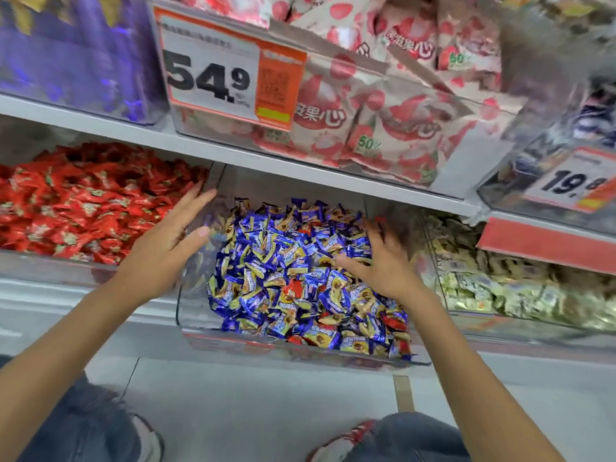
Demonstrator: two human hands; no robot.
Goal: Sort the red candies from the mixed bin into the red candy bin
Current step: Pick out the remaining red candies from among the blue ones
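Note:
The mixed bin (196, 325) is a clear plastic box on the bottom shelf, full of blue and gold wrapped candies with a few red ones among them. One red candy (294, 288) lies near the middle, others near the front right corner (395, 323). To its left stands the red candy bin (50, 266), heaped with red wrappers. My left hand (166, 243) hovers with straight fingers over the wall between the two bins and holds nothing. My right hand (376, 261) lies palm down on the blue candies at the right side, fingers spread and blurred.
A bin of pale green-gold candies (500, 285) stands to the right. Above, a white shelf edge (300, 171) carries bins of strawberry-print bags and purple packs, with a 54.9 price tag (226, 68). Below are the grey floor and my knees and shoes.

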